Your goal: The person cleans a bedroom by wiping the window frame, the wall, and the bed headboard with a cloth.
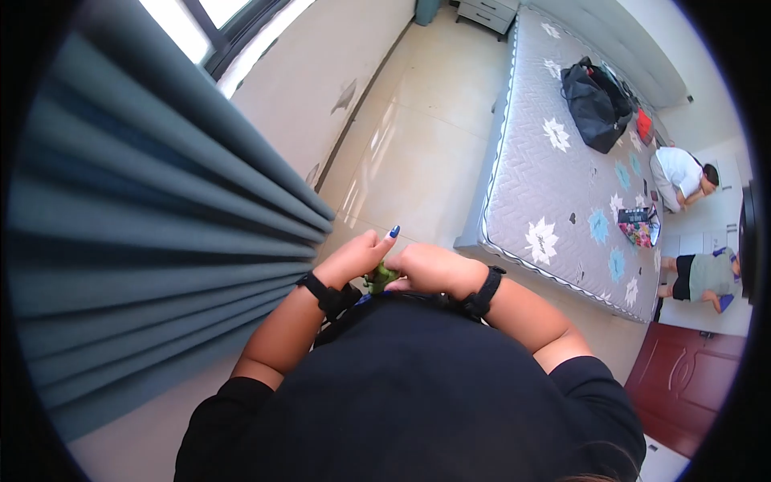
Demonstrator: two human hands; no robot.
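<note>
Close to the front of my dark shirt, my left hand (353,255) and my right hand (430,267) meet at a small green object (383,276). Only part of it shows between them, so its kind cannot be made out. My right hand is closed, with its fingertips against the green object. My left hand curls over the other side, while one digit with a dark blue nail sticks out; its remaining fingers are mostly hidden. Black straps circle both wrists.
A blue-grey curtain (185,241) hangs at my left. Ahead at right is a bed with a patterned mattress (522,193), bearing a black bag (594,104) and a flowered bag (638,229). Beyond it are two people (679,173). A drawer cabinet (488,14) and a red-brown door (687,381) stand farther off.
</note>
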